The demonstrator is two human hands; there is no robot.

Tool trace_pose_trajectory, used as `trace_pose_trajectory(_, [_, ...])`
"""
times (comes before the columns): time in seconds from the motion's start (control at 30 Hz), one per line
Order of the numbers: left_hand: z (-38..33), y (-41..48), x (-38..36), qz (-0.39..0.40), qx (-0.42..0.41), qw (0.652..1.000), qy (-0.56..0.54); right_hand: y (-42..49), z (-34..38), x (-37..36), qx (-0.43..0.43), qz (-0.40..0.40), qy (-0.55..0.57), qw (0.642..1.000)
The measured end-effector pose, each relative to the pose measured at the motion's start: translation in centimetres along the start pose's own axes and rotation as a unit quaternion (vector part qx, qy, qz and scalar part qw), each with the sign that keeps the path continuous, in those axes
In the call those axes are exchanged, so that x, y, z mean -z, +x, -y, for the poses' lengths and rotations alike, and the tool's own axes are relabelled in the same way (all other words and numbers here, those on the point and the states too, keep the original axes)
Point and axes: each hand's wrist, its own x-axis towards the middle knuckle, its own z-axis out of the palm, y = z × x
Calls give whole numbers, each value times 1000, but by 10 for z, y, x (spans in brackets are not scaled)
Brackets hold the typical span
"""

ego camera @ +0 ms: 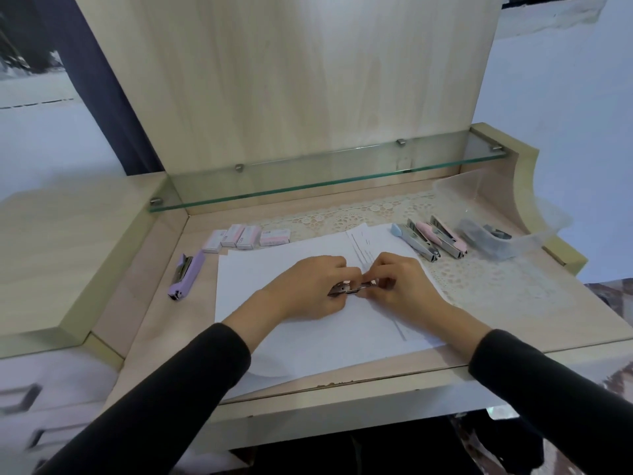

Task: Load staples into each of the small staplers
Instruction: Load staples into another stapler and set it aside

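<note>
On the worktop (154, 303), the paper sheet (274, 269) is our landmark, with both grips over its middle. Left grip (308, 289) clasps one end of the small stapler (349, 290), right grip (397, 286) pinches the other. A loading step, I'd say, magazine being worked; staples in yet, can't tell. Next likely calls for a strip from the staple boxes (246, 236) just beyond the sheet's far left corner. The stapler: slim, shiny metal, mostly hidden by fingers.

Left hand (308, 286): palm down, knuckles up, fingers curled round a small silver metal stapler (346, 290) | Right hand (402, 286): fingertips seem to pinch its other end | Long black fabric sleeves (164, 399): both angled inward, hands almost meeting
</note>
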Motion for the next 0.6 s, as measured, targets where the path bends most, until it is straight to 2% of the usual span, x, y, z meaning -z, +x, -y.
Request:
trace_pose_trajectory(0.4, [3, 1, -8, -63, -18, 998, 2, 0, -2, -2, 6, 3, 7, 1000])
trace_pose_trajectory(0.6, [7, -5, -9, -67, -12, 998, -10, 0, -3, -1, 8, 11, 3, 1000])
